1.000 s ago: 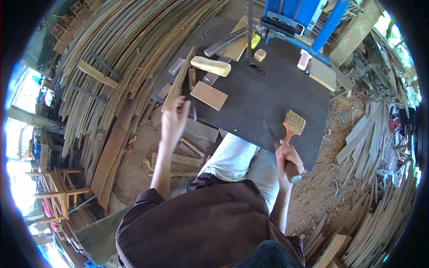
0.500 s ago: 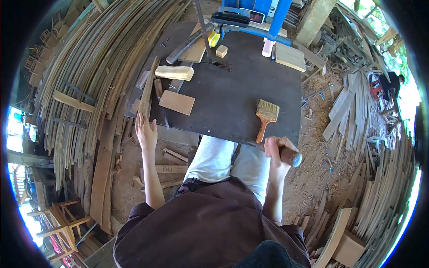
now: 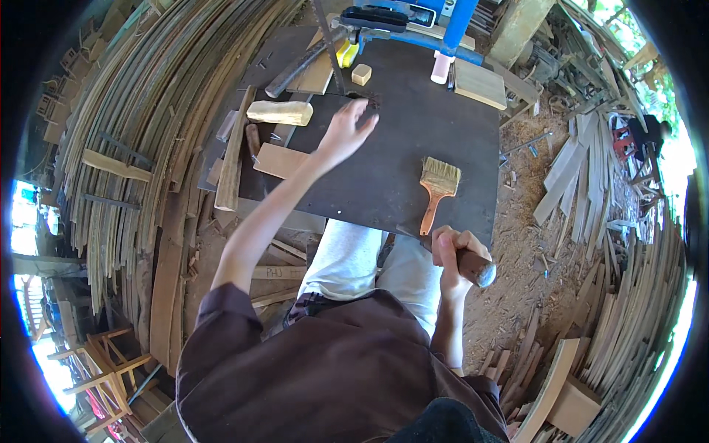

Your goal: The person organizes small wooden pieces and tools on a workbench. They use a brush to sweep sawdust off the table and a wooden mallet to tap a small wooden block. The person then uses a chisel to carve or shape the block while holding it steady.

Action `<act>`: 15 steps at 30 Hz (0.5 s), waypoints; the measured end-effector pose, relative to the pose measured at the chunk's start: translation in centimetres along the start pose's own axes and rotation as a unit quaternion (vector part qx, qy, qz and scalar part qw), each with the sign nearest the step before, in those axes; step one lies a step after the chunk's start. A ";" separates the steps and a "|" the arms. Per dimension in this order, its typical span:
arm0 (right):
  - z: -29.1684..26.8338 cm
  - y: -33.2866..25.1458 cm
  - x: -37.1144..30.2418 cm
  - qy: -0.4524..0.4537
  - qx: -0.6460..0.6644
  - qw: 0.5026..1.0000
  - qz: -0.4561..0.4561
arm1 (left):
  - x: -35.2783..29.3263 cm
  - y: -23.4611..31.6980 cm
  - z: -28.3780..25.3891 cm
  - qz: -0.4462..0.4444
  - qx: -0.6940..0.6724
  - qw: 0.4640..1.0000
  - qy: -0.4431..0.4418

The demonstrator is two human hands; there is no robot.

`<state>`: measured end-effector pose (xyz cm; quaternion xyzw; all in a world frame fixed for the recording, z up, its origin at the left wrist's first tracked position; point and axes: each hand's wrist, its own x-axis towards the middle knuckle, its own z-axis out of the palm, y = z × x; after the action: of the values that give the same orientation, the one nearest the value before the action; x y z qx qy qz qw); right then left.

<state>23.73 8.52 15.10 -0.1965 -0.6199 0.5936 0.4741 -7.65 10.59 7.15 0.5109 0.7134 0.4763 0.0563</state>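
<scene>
My right hand [image 3: 456, 255] is closed around the thick wooden handle of a chisel [image 3: 476, 269] at the table's near edge; the handle has a metal cap and a dark blade end points left. A paint brush [image 3: 436, 193] with pale bristles and an orange-brown handle lies just beyond it. My left hand [image 3: 347, 133] reaches over the dark table [image 3: 399, 140], fingers apart and holding nothing. Nearby are a small wood block [image 3: 361, 74], a pale rough-shaped wood piece [image 3: 281, 113] and a flat rectangular board [image 3: 281, 160], partly behind my left forearm.
A thin upright saw blade [image 3: 329, 44] stands by a slot in the table. Beyond are a hammer [image 3: 299, 70], a yellow object [image 3: 347, 54], a pink-white bottle [image 3: 442, 68], a board [image 3: 480, 83] and a blue machine frame [image 3: 459, 29]. Stacked wood strips [image 3: 185, 74] line the left.
My left hand has left the long wood strip at the table's left edge and moved right and forward over the table. My right hand stays nearly in place, holding the chisel.
</scene>
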 end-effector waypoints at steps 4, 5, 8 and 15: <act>-0.8 -0.3 -0.5 -0.025 -0.015 0.999 -0.033 | 9.0 -8.8 4.7 -0.003 0.139 0.989 0.051; -1.2 -0.2 -0.7 -0.023 -0.010 0.999 -0.038 | 10.9 -9.2 5.8 0.002 0.200 0.979 0.040; -1.7 -0.4 -1.1 -0.009 0.029 0.999 -0.035 | 13.4 -13.0 6.8 -0.002 0.312 0.949 0.051; -2.1 0.3 -0.8 -0.032 0.058 0.995 -0.078 | 8.8 -7.6 5.9 -0.199 -0.465 0.863 -0.006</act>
<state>25.73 9.08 14.22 -0.1008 -0.6129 0.5954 0.5096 -13.61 20.92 1.95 0.2754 0.4955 0.7280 0.3855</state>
